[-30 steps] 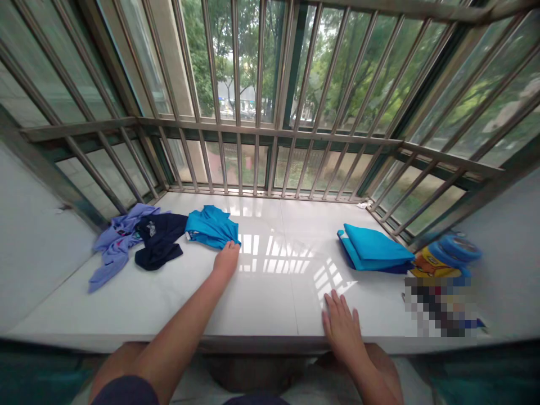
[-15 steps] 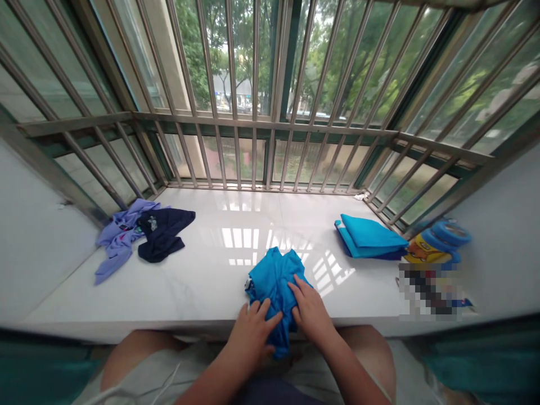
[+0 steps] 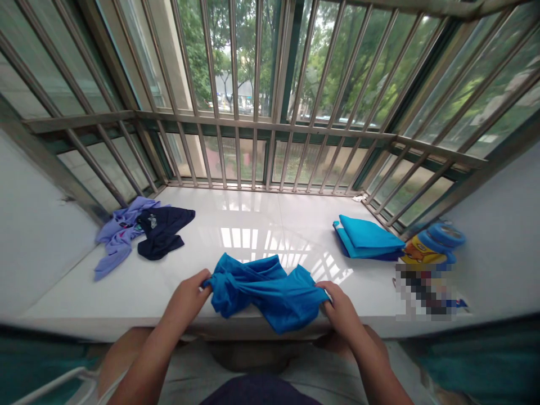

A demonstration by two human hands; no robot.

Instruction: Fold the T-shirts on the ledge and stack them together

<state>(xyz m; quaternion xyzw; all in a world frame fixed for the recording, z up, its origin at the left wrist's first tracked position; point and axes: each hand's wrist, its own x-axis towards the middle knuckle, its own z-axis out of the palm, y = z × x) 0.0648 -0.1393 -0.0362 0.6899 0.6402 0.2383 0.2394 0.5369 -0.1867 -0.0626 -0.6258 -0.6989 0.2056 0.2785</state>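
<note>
A crumpled bright blue piece of clothing (image 3: 270, 287) is stretched sideways between my two hands at the front edge of the white sill. Its exact kind does not show through the folds. My left hand (image 3: 194, 293) pinches its left end, fingers closed on the bunched cloth. At the other end, my right hand (image 3: 335, 301) grips the fabric between thumb and fingers. The lower part of the cloth hangs over the sill's edge above my lap.
The white sill (image 3: 139, 292) bears a rumpled lilac garment (image 3: 113, 247) and a navy one (image 3: 162, 239) at left. Folded blue clothes (image 3: 371, 239) lie at right, beside a blue and yellow bottle (image 3: 428, 247) and a blurred-out item (image 3: 430, 289). Metal window bars (image 3: 270, 121) stand behind.
Both hands lay on the bunched blue garment near the middle. Now they are far apart, each gripping an end, and the cloth is pulled out wide between them.
</note>
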